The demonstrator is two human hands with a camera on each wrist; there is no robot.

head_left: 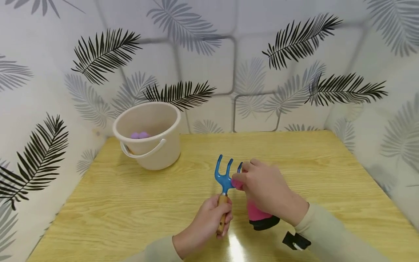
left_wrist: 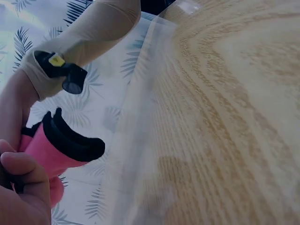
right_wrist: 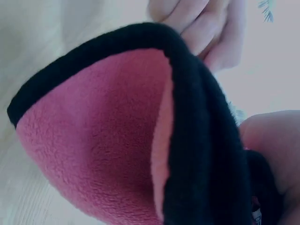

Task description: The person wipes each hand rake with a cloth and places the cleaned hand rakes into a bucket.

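Observation:
My left hand (head_left: 208, 217) grips the wooden handle of a garden hand fork (head_left: 224, 180) with blue tines pointing away over the table. My right hand (head_left: 267, 187) pinches a pink fleece piece (head_left: 256, 211) with black trim, beside the fork's head. Its upper end overlaps the blue metal near the right tine, and its black-edged end hangs toward me. In the right wrist view the fleece piece (right_wrist: 103, 131) gapes, showing a soft pink lining. From the left wrist, its black rim (left_wrist: 77, 145) shows beyond my thumb, while the fork is mostly hidden.
An off-white bucket (head_left: 165, 149) with a handle stands at the table's back left. Round purple things (head_left: 140, 135) lie inside it. The wood-grain table (head_left: 131, 203) meets a leaf-patterned wall (head_left: 209, 65) behind. A black device (head_left: 296, 241) sits on my right sleeve.

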